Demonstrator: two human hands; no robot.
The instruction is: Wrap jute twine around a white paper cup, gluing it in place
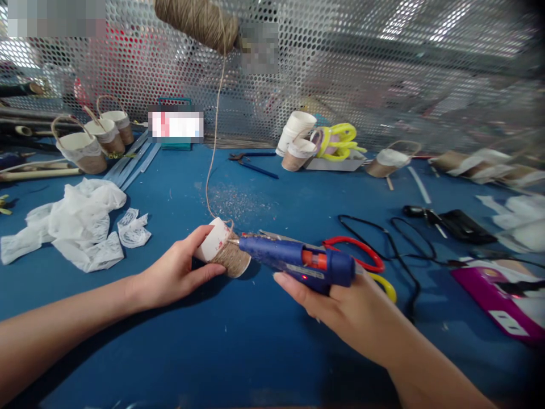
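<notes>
My left hand (181, 267) is wrapped round a white paper cup (210, 245), which lies tilted just above the blue table. Brown twine (237, 255) covers part of the cup, and its strand runs up to a large twine spool (198, 23) on the mesh. In my right hand (340, 307) is a blue glue gun (293, 258) with a small red light lit. The gun's nozzle meets the cup at the edge of the wound twine; whether glue is coming out cannot be made out.
White lace (80, 221) lies to the left, near several finished-looking twine baskets (83, 153). Pliers (255, 162), stacked cups (293, 133) and yellow ribbon (338, 142) stand at the back. Red-handled scissors (361, 255), a black cable (395, 250) and a purple power strip (494, 301) lie right.
</notes>
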